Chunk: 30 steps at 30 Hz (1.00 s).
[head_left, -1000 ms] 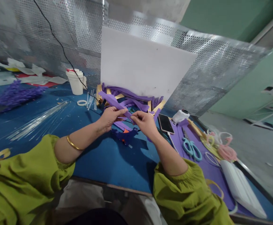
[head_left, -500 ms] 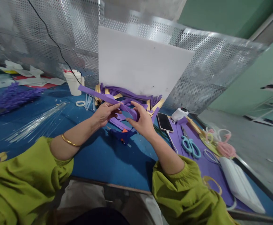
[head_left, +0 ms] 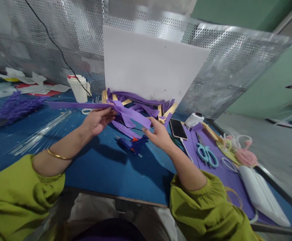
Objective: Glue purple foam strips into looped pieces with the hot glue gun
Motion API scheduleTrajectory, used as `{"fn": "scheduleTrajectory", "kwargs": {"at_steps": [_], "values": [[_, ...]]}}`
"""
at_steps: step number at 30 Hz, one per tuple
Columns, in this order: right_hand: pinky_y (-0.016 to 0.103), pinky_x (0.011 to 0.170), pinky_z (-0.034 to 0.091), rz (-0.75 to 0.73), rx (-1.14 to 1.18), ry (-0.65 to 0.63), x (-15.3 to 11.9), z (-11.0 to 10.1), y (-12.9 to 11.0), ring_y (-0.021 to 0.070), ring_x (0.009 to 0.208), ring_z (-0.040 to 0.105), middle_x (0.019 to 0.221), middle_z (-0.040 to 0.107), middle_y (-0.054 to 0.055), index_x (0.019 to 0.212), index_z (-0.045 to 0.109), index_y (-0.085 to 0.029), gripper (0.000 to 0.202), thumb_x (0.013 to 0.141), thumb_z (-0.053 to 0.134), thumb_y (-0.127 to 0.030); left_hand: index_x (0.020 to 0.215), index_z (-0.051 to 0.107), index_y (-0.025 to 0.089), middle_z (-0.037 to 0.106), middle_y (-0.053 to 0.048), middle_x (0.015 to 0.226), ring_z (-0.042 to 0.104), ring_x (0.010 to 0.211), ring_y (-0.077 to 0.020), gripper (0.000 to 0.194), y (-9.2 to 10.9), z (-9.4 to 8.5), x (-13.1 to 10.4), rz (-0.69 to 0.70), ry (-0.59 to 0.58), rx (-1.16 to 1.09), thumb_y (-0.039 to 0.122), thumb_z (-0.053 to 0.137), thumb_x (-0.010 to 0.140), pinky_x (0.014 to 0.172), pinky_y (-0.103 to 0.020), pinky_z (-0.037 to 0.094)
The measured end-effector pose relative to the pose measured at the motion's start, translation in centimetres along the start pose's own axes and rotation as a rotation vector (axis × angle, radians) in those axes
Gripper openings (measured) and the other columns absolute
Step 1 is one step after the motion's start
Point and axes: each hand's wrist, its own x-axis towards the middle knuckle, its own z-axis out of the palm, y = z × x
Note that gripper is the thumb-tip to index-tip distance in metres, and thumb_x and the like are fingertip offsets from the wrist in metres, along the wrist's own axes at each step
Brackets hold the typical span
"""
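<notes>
1 blue glue gun [head_left: 132, 145] is found lying on the desk [head_left: 98, 177], inward of the front edge, nozzle pointed toward the left edge. Above and just beyond it, 1 purple ribbon [head_left: 136, 117] is held raised off the desk. It is pinched at a folded place by the left hand [head_left: 98, 122], its tail stretched toward the left edge; its other end is gripped between thumb and finger by the right hand [head_left: 159, 135].

It is judged that the fold could be lost if the left pinch were loosened, and that a dropped end could be marked by the nozzle; whether the gun is hot cannot be told.

Scissors [head_left: 207, 155] are noted toward the right edge, with a phone [head_left: 178, 130] beyond them. Thin clear strips [head_left: 44, 130] are spread toward the left edge. Near the back edge, 1 white cup [head_left: 78, 88] is crossed by a black cord [head_left: 63, 57], by which the ribbon could be snagged. Behind, a white board [head_left: 151, 63] is stood upright.
</notes>
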Motion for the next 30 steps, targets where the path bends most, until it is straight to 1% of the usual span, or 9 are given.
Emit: {"fn": "scheduleTrajectory", "kwargs": {"at_steps": [2, 5, 8, 11, 15, 19, 22, 24, 30], "values": [[0.038, 0.091, 0.048, -0.088, -0.129, -0.195, -0.4, -0.1, 0.4, 0.0255, 0.100, 0.065, 0.108, 0.071, 0.010, 0.113, 0.067, -0.017, 0.037, 0.078, 0.056, -0.010, 0.072, 0.072, 0.014, 0.073, -0.003, 0.068, 0.071, 0.063, -0.0126, 0.021, 0.5, -0.3, 0.2, 0.014, 0.015, -0.009, 0.003, 0.063, 0.087, 0.061, -0.021, 0.057], [0.039, 0.098, 0.043, -0.302, -0.303, -0.463, -1.0, 0.3, 0.2, 0.0251, 0.108, 0.063, 0.119, 0.068, 0.012, 0.123, 0.066, -0.019, 0.055, 0.073, 0.053, -0.001, 0.071, 0.072, 0.014, 0.073, -0.003, 0.067, 0.071, 0.064, -0.0118, 0.022, 0.9, -0.4, 0.2, 0.026, 0.026, -0.022, 0.004, 0.062, 0.089, 0.060, -0.020, 0.055], [0.046, 0.103, 0.036, -0.393, -0.540, -0.508, -1.6, 1.1, -0.5, 0.0269, 0.101, 0.061, 0.110, 0.068, 0.015, 0.133, 0.062, -0.018, 0.056, 0.080, 0.053, -0.005, 0.072, 0.072, 0.015, 0.073, -0.003, 0.069, 0.070, 0.064, -0.0118, 0.019, 0.8, -0.3, 0.0, 0.039, 0.021, -0.013, 0.005, 0.066, 0.086, 0.060, -0.020, 0.055], [0.045, 0.101, 0.033, -0.406, -0.621, -0.479, -1.7, 1.6, -1.0, 0.0263, 0.094, 0.060, 0.098, 0.067, 0.013, 0.128, 0.064, -0.018, 0.047, 0.084, 0.052, -0.009, 0.073, 0.072, 0.016, 0.072, -0.001, 0.069, 0.069, 0.065, -0.0120, 0.012, 0.3, -0.4, -0.1, 0.046, 0.005, 0.024, 0.006, 0.074, 0.077, 0.062, -0.022, 0.055], [0.043, 0.096, 0.036, -0.316, -0.448, -0.425, -1.5, 1.5, -0.3, 0.0246, 0.088, 0.060, 0.098, 0.068, 0.012, 0.118, 0.065, -0.016, 0.041, 0.077, 0.058, -0.014, 0.074, 0.072, 0.017, 0.070, 0.000, 0.069, 0.067, 0.065, -0.0121, 0.010, -0.4, -0.7, 0.0, 0.048, 0.000, 0.055, 0.010, 0.079, 0.073, 0.059, -0.022, 0.052], [0.041, 0.094, 0.044, -0.094, -0.008, -0.250, -1.0, 1.8, 1.9, 0.0240, 0.093, 0.062, 0.099, 0.071, 0.008, 0.106, 0.067, -0.020, 0.027, 0.081, 0.060, -0.029, 0.079, 0.073, 0.017, 0.070, 0.000, 0.071, 0.066, 0.066, -0.0115, 0.011, -0.9, -1.1, 0.4, 0.066, -0.060, 0.038, 0.014, 0.081, 0.072, 0.058, -0.021, 0.049], [0.037, 0.084, 0.051, 0.189, 0.392, -0.144, -0.7, 2.4, 3.2, 0.0223, 0.090, 0.066, 0.096, 0.074, 0.006, 0.104, 0.067, -0.018, 0.033, 0.081, 0.063, -0.042, 0.084, 0.074, 0.015, 0.071, -0.001, 0.074, 0.065, 0.067, -0.0116, 0.018, -1.3, -1.3, 0.4, 0.092, -0.154, 0.032, 0.017, 0.084, 0.070, 0.061, -0.021, 0.052], [0.038, 0.086, 0.053, 0.272, 0.558, -0.070, -0.6, 2.6, 3.2, 0.0232, 0.093, 0.068, 0.096, 0.076, 0.007, 0.101, 0.069, -0.017, 0.036, 0.080, 0.067, -0.046, 0.086, 0.074, 0.015, 0.072, -0.002, 0.077, 0.066, 0.069, -0.0124, 0.019, -1.6, -1.3, 0.2, 0.096, -0.187, 0.048, 0.019, 0.084, 0.070, 0.064, -0.023, 0.054], [0.038, 0.080, 0.055, 0.148, 0.691, 0.145, -1.0, 1.0, 0.1, 0.0198, 0.077, 0.072, 0.106, 0.074, 0.007, 0.101, 0.067, -0.021, 0.030, 0.088, 0.064, -0.048, 0.088, 0.073, 0.015, 0.073, -0.003, 0.080, 0.067, 0.069, -0.0135, 0.019, -2.4, -0.9, -0.2, 0.037, -0.213, 0.054, 0.021, 0.083, 0.073, 0.068, -0.027, 0.057]]}}
